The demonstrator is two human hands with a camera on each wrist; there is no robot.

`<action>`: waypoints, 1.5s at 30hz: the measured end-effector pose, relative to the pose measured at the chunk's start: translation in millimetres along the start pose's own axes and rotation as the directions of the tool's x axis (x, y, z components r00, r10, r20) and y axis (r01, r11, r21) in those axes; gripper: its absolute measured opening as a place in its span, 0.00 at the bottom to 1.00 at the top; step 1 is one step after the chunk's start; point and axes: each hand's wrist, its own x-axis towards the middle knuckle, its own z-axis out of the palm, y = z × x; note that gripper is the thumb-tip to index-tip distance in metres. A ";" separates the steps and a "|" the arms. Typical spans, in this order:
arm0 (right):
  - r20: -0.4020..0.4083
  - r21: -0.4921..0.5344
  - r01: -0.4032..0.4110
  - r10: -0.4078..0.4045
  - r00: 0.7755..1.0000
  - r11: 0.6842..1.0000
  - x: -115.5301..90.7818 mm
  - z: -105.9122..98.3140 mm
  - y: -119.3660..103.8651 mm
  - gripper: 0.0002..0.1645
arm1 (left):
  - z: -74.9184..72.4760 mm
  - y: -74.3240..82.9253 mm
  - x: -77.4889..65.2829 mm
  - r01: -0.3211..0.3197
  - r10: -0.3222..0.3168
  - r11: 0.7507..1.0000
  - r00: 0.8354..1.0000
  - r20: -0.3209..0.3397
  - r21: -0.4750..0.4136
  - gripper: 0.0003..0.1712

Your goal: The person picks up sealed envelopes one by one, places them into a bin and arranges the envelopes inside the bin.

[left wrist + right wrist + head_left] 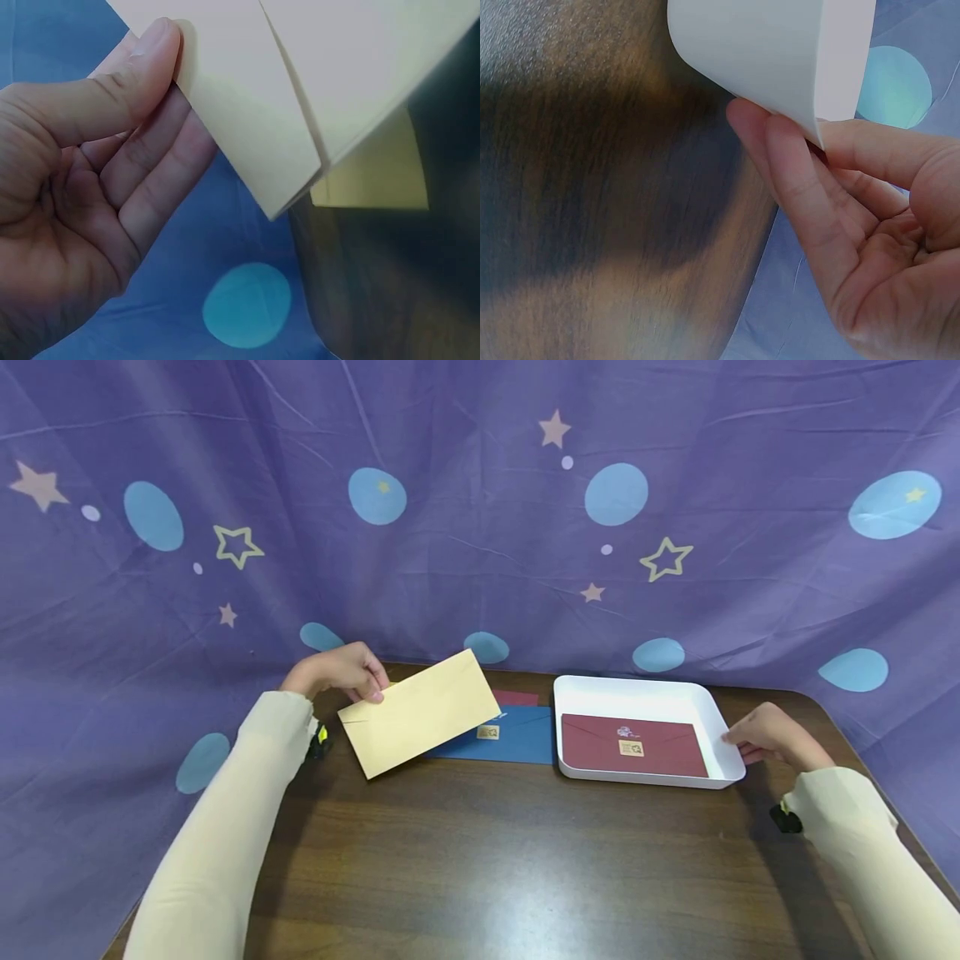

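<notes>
A cream-yellow envelope (420,714) is tilted above the table, its left corner pinched by my left hand (347,672). The left wrist view shows the thumb on the near face of this envelope (247,97) and the fingers behind it. My right hand (776,737) grips the right end wall of a white tray (633,695), thumb inside and fingers outside in the right wrist view. Inside the tray lies a dark red envelope (667,747) with a small tan label. Partly covered by the raised envelope, a blue envelope (525,739) lies left of the tray.
Behind the blue envelope a strip of another red envelope (516,698) shows. Another yellow piece (375,169) lies on the table under the raised envelope. The brown wooden table (480,852) ends at a purple curtain (480,552) along the back and sides.
</notes>
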 end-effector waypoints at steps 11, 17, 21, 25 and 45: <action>0.002 -0.001 0.019 -0.019 1.000 1.000 -0.1 1.2 1.0 0.17 | 11.6 32.9 12.2 -0.064 0.067 0.997 0.995 -0.077 0.031 0.09; 0.000 0.003 0.015 -0.015 1.000 1.000 0.1 1.6 0.8 0.17 | 16.7 47.3 21.2 -0.096 0.098 0.995 0.988 -0.116 0.021 0.09; -0.003 -0.003 0.010 -0.010 1.000 1.000 -0.2 1.0 0.4 0.17 | 19.8 57.4 25.6 -0.107 0.104 0.994 0.987 -0.125 -0.017 0.08; -0.001 -0.014 0.014 -0.014 1.000 1.000 -1.0 -0.1 0.3 0.16 | 24.3 71.4 31.2 -0.125 0.117 0.991 0.984 -0.134 -0.051 0.07; -0.005 -0.015 0.023 -0.023 1.000 1.000 -0.7 0.4 0.7 0.18 | 48.5 145.1 59.7 -0.285 0.286 0.958 0.949 -0.133 0.029 0.06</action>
